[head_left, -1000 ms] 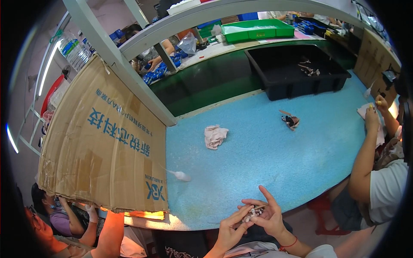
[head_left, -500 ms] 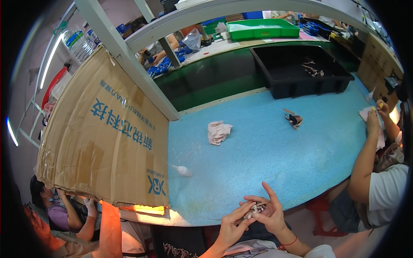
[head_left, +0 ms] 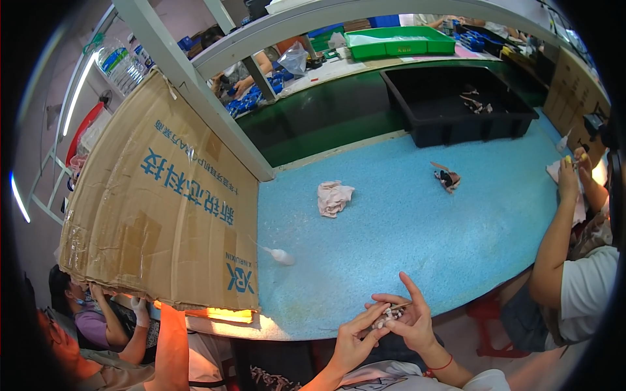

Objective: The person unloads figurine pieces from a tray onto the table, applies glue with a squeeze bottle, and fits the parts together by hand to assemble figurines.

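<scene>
Over the front edge of the blue work surface (head_left: pixel 365 260), my two hands are close together around a small cluster of white and dark pieces (head_left: pixel 390 315) with a thin brownish strip. My left hand (head_left: pixel 355 339) pinches the cluster from the left side. Fingers of my right hand (head_left: pixel 415 326) curl round it from the right, with the index finger raised. The exact kind of these pieces is too small to make out. Farther off on the mat lie a crumpled pale cloth (head_left: pixel 334 198) and a small dark-and-brown bundle (head_left: pixel 447 178).
A white squeeze bottle with a thin nozzle (head_left: pixel 282 257) lies by the tall cardboard panel (head_left: pixel 163 208) on the left. At the back right stands a black tray (head_left: pixel 456 130) with several small pieces. A co-worker's arm (head_left: pixel 551 215) is on the right; a green bin (head_left: pixel 401 47) sits beyond.
The view has shifted very slightly. Both hands keep nearly the same pose around the cluster, with only small finger movement.
</scene>
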{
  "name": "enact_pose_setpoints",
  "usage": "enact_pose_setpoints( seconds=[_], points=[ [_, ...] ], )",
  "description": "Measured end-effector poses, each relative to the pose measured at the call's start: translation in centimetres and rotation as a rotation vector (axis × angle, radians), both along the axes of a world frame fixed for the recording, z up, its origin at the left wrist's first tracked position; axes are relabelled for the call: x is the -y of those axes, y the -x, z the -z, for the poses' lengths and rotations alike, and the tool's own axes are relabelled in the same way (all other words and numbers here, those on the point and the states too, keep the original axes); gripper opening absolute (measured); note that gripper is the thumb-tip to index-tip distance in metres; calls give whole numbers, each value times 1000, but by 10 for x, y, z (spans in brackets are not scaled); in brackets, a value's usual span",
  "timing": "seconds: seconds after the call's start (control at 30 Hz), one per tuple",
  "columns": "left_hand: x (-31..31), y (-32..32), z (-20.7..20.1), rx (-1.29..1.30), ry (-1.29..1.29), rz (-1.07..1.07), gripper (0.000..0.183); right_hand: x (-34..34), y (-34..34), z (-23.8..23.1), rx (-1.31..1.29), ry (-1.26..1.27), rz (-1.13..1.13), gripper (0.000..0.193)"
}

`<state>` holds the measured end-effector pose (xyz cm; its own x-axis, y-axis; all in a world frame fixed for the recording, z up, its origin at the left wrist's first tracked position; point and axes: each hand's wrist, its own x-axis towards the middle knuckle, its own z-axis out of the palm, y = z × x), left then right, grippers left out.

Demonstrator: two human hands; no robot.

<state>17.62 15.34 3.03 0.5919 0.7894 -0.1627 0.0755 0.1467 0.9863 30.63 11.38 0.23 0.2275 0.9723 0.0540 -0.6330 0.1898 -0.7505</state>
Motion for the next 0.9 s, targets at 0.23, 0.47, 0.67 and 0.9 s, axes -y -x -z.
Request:
enact_pose_setpoints(
  seconds=[0.23,0.47,0.67,0.9],
  points=[
    [1,2,6,14,-9,9,41,1,0,0,6,-1,-2,78],
    [2,2,5,30,-1,3,41,1,0,-1,11,-3,-4,78],
    [2,2,6,27,7,0,41,1,-1,0,10,-11,-6,79],
    [1,3,6,28,20,6,40,1,0,0,-4,-10,-11,79]
  ],
)
